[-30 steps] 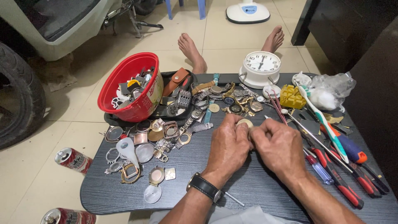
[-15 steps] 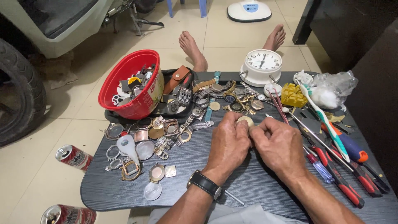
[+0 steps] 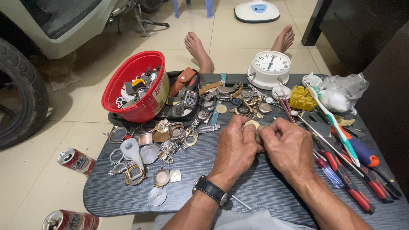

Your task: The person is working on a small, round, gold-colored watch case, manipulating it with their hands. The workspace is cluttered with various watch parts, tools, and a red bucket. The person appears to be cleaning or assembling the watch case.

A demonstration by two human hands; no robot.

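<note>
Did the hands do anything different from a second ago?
Hardly anything changed. Both the left hand and the right hand stay pressed together around the small round watch part, fingers shifting only slightly. The red bowl, white clock and screwdrivers have not moved.

Left hand (image 3: 236, 147) and right hand (image 3: 287, 147) perhaps pressed slightly closer together, small round watch part (image 3: 251, 124) tilted marginally between fingertips

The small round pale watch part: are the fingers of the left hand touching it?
Touching. The head view shows the left hand with its fingertips pinching the small round pale watch part at its edge, no gap visible, close against the right hand.
</note>
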